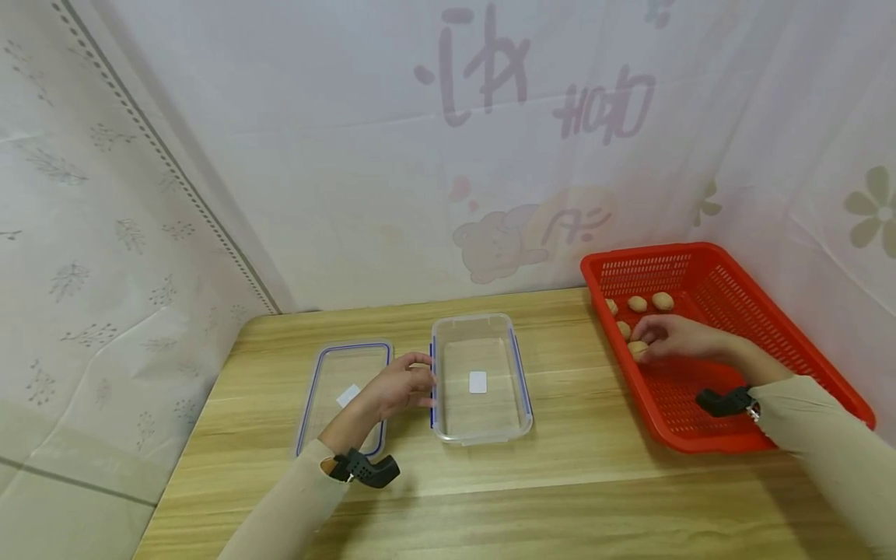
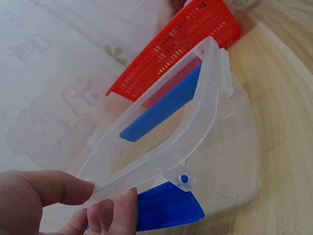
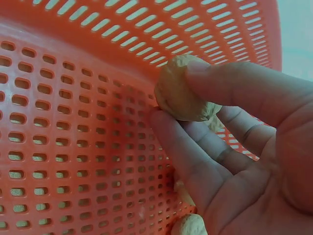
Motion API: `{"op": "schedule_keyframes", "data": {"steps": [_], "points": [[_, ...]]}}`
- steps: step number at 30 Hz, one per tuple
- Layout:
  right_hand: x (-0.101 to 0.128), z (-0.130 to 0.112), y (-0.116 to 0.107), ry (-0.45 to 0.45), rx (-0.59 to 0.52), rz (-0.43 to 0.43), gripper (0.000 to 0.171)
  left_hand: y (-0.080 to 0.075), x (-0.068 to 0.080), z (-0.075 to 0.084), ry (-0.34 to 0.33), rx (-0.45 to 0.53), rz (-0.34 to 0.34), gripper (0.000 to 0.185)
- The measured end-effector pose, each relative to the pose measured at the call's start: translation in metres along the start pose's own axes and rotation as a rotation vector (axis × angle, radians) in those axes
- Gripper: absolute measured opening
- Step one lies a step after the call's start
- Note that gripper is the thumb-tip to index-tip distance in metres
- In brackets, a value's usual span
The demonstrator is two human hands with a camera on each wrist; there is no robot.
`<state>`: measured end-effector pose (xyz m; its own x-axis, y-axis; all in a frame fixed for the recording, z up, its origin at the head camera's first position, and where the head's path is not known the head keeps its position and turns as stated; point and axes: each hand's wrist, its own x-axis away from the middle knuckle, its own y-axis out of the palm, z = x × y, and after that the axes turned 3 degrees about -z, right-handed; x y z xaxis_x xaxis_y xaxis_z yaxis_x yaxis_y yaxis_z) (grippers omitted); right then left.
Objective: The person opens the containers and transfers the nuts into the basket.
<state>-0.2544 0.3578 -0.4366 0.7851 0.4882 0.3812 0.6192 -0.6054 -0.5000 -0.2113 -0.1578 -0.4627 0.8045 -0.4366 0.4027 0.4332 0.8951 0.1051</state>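
Observation:
In the head view, my right hand (image 1: pixel 675 338) is inside the red plastic basket (image 1: pixel 661 424). It pinches a walnut (image 3: pixel 178 90) between thumb and fingers, as the right wrist view shows close up. Several other walnuts lie on the basket floor, one of them the walnut (image 1: pixel 662 301) near the back. My left hand (image 1: pixel 404 385) grips the left rim of a clear plastic container (image 1: pixel 483 424), its fingertips by the blue side latch (image 2: pixel 168 208). The container stands upright and lidless, with a white label (image 1: pixel 477 382) showing at its bottom.
A clear lid (image 1: pixel 329 381) with a blue seal lies left of the container, partly beneath my left forearm. The wooden table (image 1: pixel 560 505) meets a printed curtain (image 1: pixel 364 194) along its back edge. The basket stands by the right-hand curtain.

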Motion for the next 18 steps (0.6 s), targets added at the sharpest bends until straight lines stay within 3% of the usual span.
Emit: {"op": "schedule_keyframes", "data": {"steps": [8, 18], "points": [[-0.0015, -0.0042, 0.0055, -0.004, 0.088, 0.023, 0.034, 0.0005, 0.0007, 0.0009, 0.004, -0.004, 0.000, 0.050], [-0.0053, 0.0047, 0.0087, -0.033, 0.059, 0.020, 0.031, 0.0016, 0.0016, 0.0016, 0.001, 0.004, 0.007, 0.049]]}}
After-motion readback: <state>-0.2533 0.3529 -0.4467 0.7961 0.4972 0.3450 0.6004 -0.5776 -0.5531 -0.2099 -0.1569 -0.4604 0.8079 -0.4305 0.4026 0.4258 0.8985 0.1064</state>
